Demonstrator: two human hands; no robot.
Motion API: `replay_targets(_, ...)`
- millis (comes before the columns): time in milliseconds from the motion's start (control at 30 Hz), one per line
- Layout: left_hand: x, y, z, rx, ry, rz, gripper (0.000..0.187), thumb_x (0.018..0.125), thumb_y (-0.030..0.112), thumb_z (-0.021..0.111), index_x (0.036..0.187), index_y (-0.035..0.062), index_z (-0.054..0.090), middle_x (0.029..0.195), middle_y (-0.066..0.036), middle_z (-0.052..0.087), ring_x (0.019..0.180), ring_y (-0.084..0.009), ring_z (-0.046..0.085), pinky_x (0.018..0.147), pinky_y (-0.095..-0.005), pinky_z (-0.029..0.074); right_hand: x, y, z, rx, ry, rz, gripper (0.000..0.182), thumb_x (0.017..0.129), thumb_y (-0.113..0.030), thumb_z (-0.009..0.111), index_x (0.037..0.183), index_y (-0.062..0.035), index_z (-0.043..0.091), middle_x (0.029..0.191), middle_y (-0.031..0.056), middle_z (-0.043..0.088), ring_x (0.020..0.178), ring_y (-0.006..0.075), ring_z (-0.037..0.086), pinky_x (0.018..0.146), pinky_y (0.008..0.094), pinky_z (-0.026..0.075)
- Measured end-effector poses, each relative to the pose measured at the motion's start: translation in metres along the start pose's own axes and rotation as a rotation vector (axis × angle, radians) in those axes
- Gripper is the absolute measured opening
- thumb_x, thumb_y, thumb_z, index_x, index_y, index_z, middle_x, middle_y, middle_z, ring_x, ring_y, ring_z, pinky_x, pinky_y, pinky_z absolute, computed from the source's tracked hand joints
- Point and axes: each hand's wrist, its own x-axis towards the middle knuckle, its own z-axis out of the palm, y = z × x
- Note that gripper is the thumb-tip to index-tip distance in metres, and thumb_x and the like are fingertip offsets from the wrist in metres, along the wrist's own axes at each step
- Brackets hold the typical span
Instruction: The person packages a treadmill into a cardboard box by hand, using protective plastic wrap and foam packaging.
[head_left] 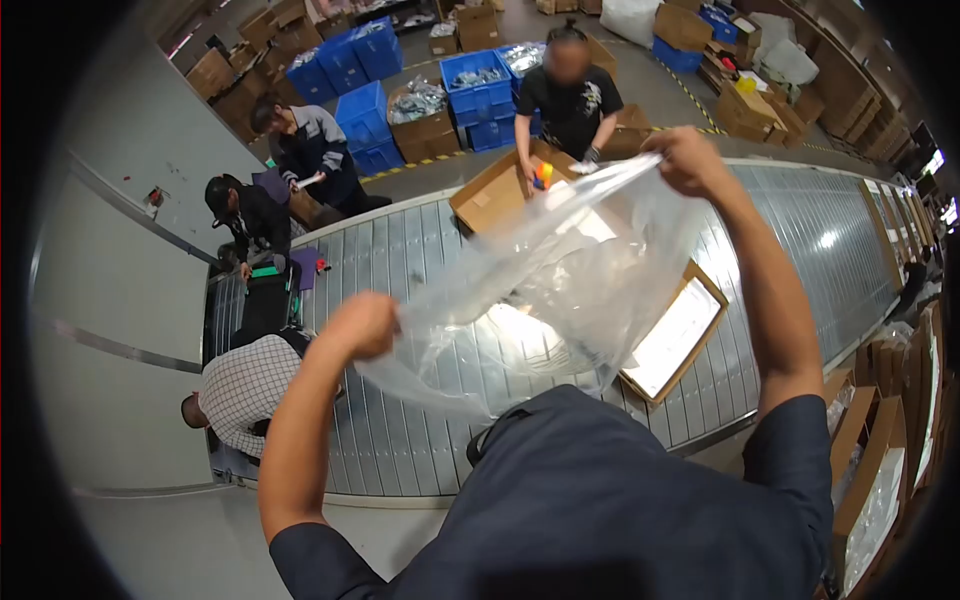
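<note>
Left grip (362,325) and right grip (690,160) are each closed on the rim of a clear plastic bag (590,290) spread between them, its stretched edge slanting up towards the right; right of the bag, nearer the right grip, sits a shallow carton (709,279); beyond the bag, an open carton (495,195); no writing legible from where I stand

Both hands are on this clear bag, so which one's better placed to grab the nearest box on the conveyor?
Probably your right hand: the box lies on that side, while your left hand is across the bag. Either would have to let go first.
</note>
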Motion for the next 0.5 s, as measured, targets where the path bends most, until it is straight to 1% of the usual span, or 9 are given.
replay_targets(33,0.015,-0.019,-0.013,0.066,0.128,-0.096,0.015,0.075,0.007,0.055,0.087,0.0035,0.062,0.086,-0.022,0.061,0.081,-0.0376,0.06,0.08,-0.0458,0.046,0.002,0.008,-0.022,-0.135,0.22,-0.026,0.042,0.064,0.004,0.052,0.1,-0.0125,0.068,0.093,0.0149,0.065,0.087,0.0306,0.062,0.081,0.036,0.049)
replay_targets(67,0.014,-0.025,-0.045,0.091,0.561,-0.263,0.014,0.075,0.008,0.05,0.075,0.0025,0.063,0.089,-0.023,0.061,0.081,-0.0376,0.06,0.078,-0.0451,0.047,0.011,0.02,-0.064,-0.124,0.278,-0.04,0.039,0.069,-0.004,0.049,0.103,-0.0141,0.065,0.105,0.012,0.063,0.095,0.0303,0.06,0.083,0.0359,0.048)
replay_targets(133,0.013,-0.093,-0.119,0.244,0.962,-0.426,0.014,0.08,0.013,0.053,0.076,0.0003,0.059,0.07,-0.015,0.061,0.061,-0.031,0.057,0.058,-0.0418,0.046,0.015,0.036,-0.124,-0.159,0.612,-0.082,0.039,0.071,-0.004,0.049,0.106,-0.0127,0.064,0.106,0.0123,0.062,0.096,0.0297,0.06,0.084,0.0356,0.047)
replay_targets(167,-0.02,-0.111,-0.16,0.281,1.331,0.089,0.015,0.085,0.015,0.054,0.081,0.0017,0.059,0.072,-0.01,0.062,0.057,-0.0262,0.058,0.053,-0.0404,0.046,0.01,0.041,-0.143,-0.161,0.812,-0.13,0.039,0.071,-0.005,0.049,0.107,-0.012,0.063,0.107,0.0124,0.062,0.097,0.0293,0.059,0.085,0.0355,0.047)
replay_targets(267,-0.038,-0.083,-0.155,0.058,1.744,0.166,0.012,0.082,0.012,0.054,0.085,0.0018,0.06,0.078,-0.013,0.062,0.066,-0.0279,0.058,0.059,-0.0404,0.046,-0.017,0.062,-0.104,-0.211,1.167,-0.15,0.039,0.073,-0.005,0.049,0.11,-0.01,0.06,0.108,0.0129,0.061,0.098,0.0284,0.058,0.087,0.0351,0.046)
replay_targets(333,0.02,-0.054,-0.054,0.016,1.307,-0.068,0.013,0.08,0.01,0.054,0.088,0.0019,0.06,0.082,-0.014,0.062,0.071,-0.0291,0.059,0.064,-0.0404,0.046,-0.027,0.091,0.0,-0.221,0.721,0.063,0.04,0.074,-0.005,0.048,0.113,-0.0086,0.059,0.11,0.0133,0.06,0.1,0.0277,0.057,0.088,0.0348,0.045)
replay_targets(400,0.074,-0.059,0.099,0.007,0.213,-0.345,0.015,0.077,0.008,0.054,0.09,0.002,0.06,0.086,-0.016,0.062,0.077,-0.0302,0.059,0.068,-0.0403,0.046,-0.071,0.106,0.125,-0.128,-0.225,0.214,0.041,0.075,-0.005,0.048,0.115,-0.0072,0.057,0.111,0.0136,0.06,0.101,0.027,0.057,0.089,0.0345,0.044)
replay_targets(433,0.078,-0.083,0.188,-0.02,-0.073,-0.338,0.017,0.076,0.008,0.054,0.091,0.0021,0.06,0.088,-0.017,0.063,0.08,-0.0308,0.06,0.07,-0.0403,0.046,-0.118,0.111,0.186,-0.028,-0.332,0.191,0.041,0.076,-0.005,0.048,0.116,-0.0065,0.056,0.111,0.0137,0.059,0.102,0.0267,0.056,0.09,0.0344,0.043)
replay_targets(500,0.074,-0.122,0.251,0.014,-0.089,-0.376,0.021,0.074,0.006,0.054,0.094,0.0022,0.06,0.092,-0.018,0.063,0.085,-0.0319,0.06,0.075,-0.0403,0.046,-0.141,0.111,0.231,0.227,-0.17,0.145,0.042,0.077,-0.005,0.048,0.118,-0.0052,0.054,0.113,0.0141,0.059,0.103,0.026,0.056,0.091,0.0341,0.042)
